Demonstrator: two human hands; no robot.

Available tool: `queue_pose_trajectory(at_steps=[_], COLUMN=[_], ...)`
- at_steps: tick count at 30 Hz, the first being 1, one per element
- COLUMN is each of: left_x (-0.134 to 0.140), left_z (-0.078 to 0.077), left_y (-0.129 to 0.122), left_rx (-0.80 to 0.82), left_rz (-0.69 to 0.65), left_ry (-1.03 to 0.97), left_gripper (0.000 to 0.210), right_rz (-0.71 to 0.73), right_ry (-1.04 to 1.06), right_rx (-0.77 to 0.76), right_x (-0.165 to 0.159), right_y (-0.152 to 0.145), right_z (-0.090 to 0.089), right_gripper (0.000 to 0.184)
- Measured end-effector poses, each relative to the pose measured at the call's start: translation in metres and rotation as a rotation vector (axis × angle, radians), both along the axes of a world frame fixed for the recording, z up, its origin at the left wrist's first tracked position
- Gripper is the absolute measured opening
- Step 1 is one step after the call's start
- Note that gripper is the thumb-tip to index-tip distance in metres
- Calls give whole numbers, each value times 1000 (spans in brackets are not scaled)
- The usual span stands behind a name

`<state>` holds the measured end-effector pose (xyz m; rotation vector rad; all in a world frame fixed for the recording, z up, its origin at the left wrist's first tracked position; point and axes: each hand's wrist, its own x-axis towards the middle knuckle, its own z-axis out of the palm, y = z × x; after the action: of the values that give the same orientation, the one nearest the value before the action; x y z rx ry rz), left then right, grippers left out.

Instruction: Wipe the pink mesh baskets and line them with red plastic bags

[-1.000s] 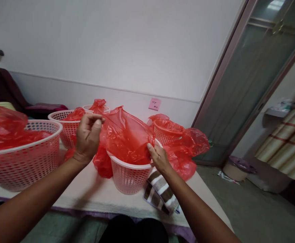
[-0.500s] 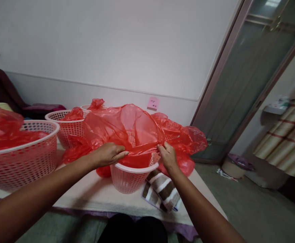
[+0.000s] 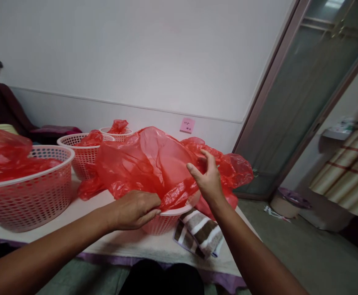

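A thin red plastic bag (image 3: 163, 159) spreads over a small pink perforated basket (image 3: 159, 225) in front of me. My left hand (image 3: 137, 209) is closed on the bag's edge at the basket's left front rim. Over the right side of the bag, my right hand (image 3: 208, 176) stands open, thumb and fingers apart. Part of the basket's rim shows between my hands; the bag hides the rest. A striped brown, white and grey towel (image 3: 200, 233) lies folded beside the basket, on the right.
A large pink basket (image 3: 37, 200) with a red bag stands on the left. Two smaller baskets, one (image 3: 85, 157) nearer and one (image 3: 117, 133) farther, sit behind. A pink note (image 3: 186, 125) sticks to the wall. On the floor at right is a lined bin (image 3: 288, 203).
My left hand has come down to the basket's front rim with the bag's edge. My right hand has let go of the bag, risen and opened.
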<state>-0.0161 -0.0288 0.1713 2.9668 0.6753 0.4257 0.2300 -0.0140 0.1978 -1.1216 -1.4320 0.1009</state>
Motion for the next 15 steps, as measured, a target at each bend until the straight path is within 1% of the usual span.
queue_pose_trajectory(at_steps=[2, 3, 5, 7, 9, 10, 11, 13, 15], left_x=[7, 9, 13, 12, 10, 9, 8, 9, 13], left_z=[2, 4, 10, 17, 23, 24, 24, 21, 19], left_y=[-6, -9, -15, -16, -10, -3, 4, 23, 41], left_rx=[-7, -13, -80, -241, -420, -476, -506, -512, -509], left_rz=[-10, -10, 17, 74, 147, 177, 206, 252, 267], left_ry=[6, 10, 17, -1, -59, -88, -108, -112, -85], left_gripper=[24, 25, 28, 34, 39, 41, 41, 38, 36], right_rz=[-51, -83, -167, -270, -352, -382, -405, -430, -436], right_ry=[-252, -394, -631, -763, -799, -795, -785, -764, -755], right_rx=[33, 4, -134, -297, -400, -431, -457, -495, -520], right_x=[-3, -4, -3, 2, 10, 14, 19, 26, 31], right_y=[1, 3, 9, 17, 26, 29, 33, 39, 44], right_z=[9, 10, 6, -3, -12, -16, -19, -21, -21], right_gripper=[65, 60, 51, 54, 53, 51, 49, 44, 39])
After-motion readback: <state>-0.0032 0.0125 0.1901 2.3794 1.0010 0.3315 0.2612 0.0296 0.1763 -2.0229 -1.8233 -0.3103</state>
